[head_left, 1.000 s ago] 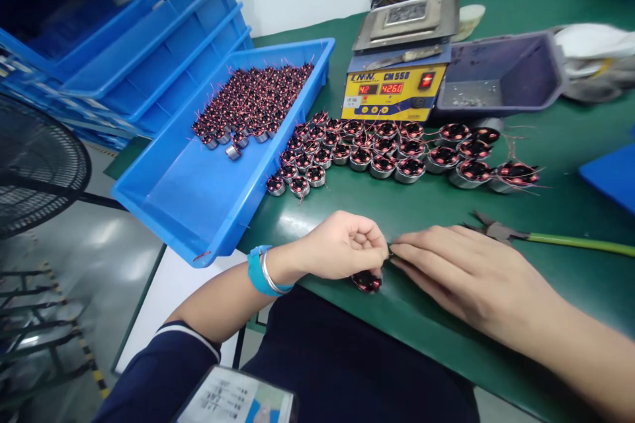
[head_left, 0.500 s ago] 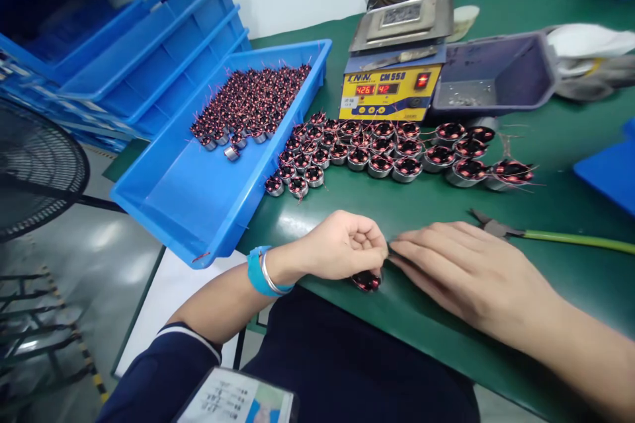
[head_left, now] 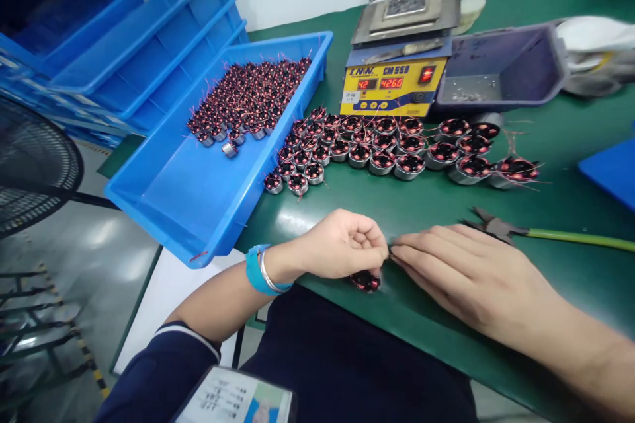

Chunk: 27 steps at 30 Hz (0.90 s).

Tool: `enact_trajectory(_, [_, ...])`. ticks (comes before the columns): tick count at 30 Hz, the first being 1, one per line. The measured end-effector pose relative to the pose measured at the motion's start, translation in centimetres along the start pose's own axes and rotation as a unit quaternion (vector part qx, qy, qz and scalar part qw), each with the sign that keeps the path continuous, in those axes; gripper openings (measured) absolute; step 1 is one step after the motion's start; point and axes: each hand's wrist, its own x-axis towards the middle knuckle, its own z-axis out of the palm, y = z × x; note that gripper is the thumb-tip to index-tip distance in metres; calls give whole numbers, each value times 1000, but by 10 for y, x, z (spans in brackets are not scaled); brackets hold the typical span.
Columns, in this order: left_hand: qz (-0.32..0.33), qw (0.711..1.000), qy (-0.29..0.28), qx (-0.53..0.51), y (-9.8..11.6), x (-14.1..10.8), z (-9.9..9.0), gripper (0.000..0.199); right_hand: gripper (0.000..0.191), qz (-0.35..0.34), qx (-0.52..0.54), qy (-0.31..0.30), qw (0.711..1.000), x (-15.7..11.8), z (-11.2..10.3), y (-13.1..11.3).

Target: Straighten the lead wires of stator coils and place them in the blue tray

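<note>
A small wound motor stator (head_left: 366,281), black with copper coils, lies near the table's front edge, partly covered by my left hand (head_left: 347,244). The left thumb and index finger pinch together just above it, on what looks like its thin lead wire (head_left: 389,254). Meeting those fingertips from the right is my right hand (head_left: 456,264), its fingers pressed together and stretched flat. The wire runs in between its fingertips; the right thumb is hidden beneath. Behind the right hand lie diagonal cutters (head_left: 496,226) with a green handle, their jaws partly covered by the fingers.
Rows of stators (head_left: 381,162) stand behind my hands. At left, a blue bin (head_left: 173,192) holds many more. A yellow CM 558 solder pot (head_left: 391,87) stands at the back, beside a grey plastic tray (head_left: 501,73). A black fan (head_left: 37,172) is at far left.
The view has shifted slightly. My right hand has slid a little against the left fingertips, and more of the cutters' jaws shows. My left hand keeps its pinch; the stator stays put.
</note>
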Motion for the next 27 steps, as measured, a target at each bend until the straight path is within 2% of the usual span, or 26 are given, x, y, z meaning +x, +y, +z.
enact_trajectory(2, [-1,1000,-4,-1,1,0,0,13,29,-61,-43,5,997,2,0,0])
enact_trajectory(4, [-4,1000,-11,0,0,0,1,13,25,-40,-3,-7,999,5,-1,3])
enact_trajectory(7, [-12,1000,-10,-11,-4,0,1,11,28,137,112,-4,984,5,-5,11])
enact_trajectory(8, [-12,1000,6,-23,-6,0,2,11,30,192,140,0,971,4,-6,14])
enact_trajectory(9, [-10,999,29,-39,-8,0,3,10,30,220,161,4,962,3,-7,15])
enact_trajectory(12, [19,988,116,-104,-15,1,10,21,29,185,173,-6,967,4,-3,7])
enact_trajectory(15, [71,970,171,-157,-16,5,17,32,26,137,130,8,982,9,8,-9])
enact_trajectory(18, [165,923,275,-211,-8,9,16,30,13,140,133,-2,981,10,15,-16])
enact_trajectory(20, [235,870,357,-244,-3,8,10,26,18,161,151,-14,975,8,15,-14])
enact_trajectory(22, [278,839,399,-244,-3,0,3,26,23,192,180,-25,965,7,12,-12])
enact_trajectory(24, [282,850,398,-199,-12,-13,0,25,29,231,234,-38,944,9,5,-10])
enact_trajectory(27, [255,901,348,-46,-38,-38,5,12,39,298,344,-43,889,22,-14,-5])
